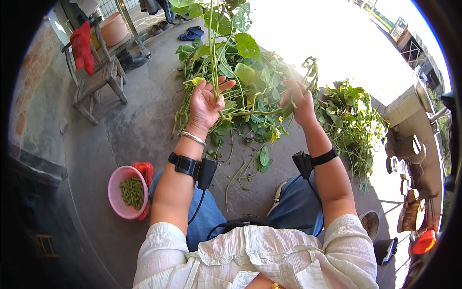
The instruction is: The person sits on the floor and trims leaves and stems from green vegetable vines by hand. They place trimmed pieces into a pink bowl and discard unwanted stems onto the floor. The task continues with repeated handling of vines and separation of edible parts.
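Note:
My left hand (209,103), with a silver bangle on the wrist, grips several long green vine stems (213,54) between thumb and fingers; they rise upward with leaves at the top. A thick stem (265,112) runs from there across to my right hand (299,99), whose fingers are curled round the vine, partly blurred by glare. Under and beyond both hands lies a heap of leafy bean plants (234,90) with yellow flowers. On the left, a pink plastic basket (112,197) holds green bean pods (133,192), with a red plastic bag (146,173) beside it.
Another pile of plants (350,126) lies to the right. A wooden chair (94,81) with a red cloth (82,47) stands at the upper left, near black boots (130,60) and blue slippers (191,33). Loose leaves (263,159) and stems lie before my feet. A metal bowl (370,224) sits at the lower right.

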Demonstrator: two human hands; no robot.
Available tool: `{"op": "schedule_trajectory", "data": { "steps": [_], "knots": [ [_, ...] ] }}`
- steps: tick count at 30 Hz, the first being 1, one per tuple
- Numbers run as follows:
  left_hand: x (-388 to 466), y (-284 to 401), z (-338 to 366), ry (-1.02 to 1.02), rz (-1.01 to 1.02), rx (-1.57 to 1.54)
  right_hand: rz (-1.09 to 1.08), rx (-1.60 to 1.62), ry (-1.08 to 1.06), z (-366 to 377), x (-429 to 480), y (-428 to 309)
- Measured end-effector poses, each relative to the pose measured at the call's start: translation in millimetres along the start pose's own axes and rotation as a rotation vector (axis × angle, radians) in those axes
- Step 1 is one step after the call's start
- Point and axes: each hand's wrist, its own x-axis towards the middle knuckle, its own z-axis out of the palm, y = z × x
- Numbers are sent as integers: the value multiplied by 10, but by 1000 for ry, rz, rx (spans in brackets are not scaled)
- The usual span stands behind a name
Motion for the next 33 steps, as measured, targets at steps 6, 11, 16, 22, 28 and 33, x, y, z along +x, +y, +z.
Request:
{"op": "schedule_trajectory", "data": {
  "steps": [6, 11, 16, 22, 28, 33],
  "knots": [
    [48, 62, 49, 119, 145, 61, 60, 49, 53, -255, 51, 223],
    [8, 496, -73, 272, 447, 34, 90, 83, 113, -465, 129, 356],
    [-153, 885, -198, 603, 675, 14, 173, 122, 235, -615, 238, 518],
    [-259, 778, -203, 375, 228, 268, 464, -123, 257, -690, 340, 475],
    [-194, 546, -256, 109, -32, 590, 825, -327, 182, -1146, 287, 617],
    [-118, 252, -343, 286, -22, 431, 937, -181, 300, -1388, 208, 740]
  ]
}}
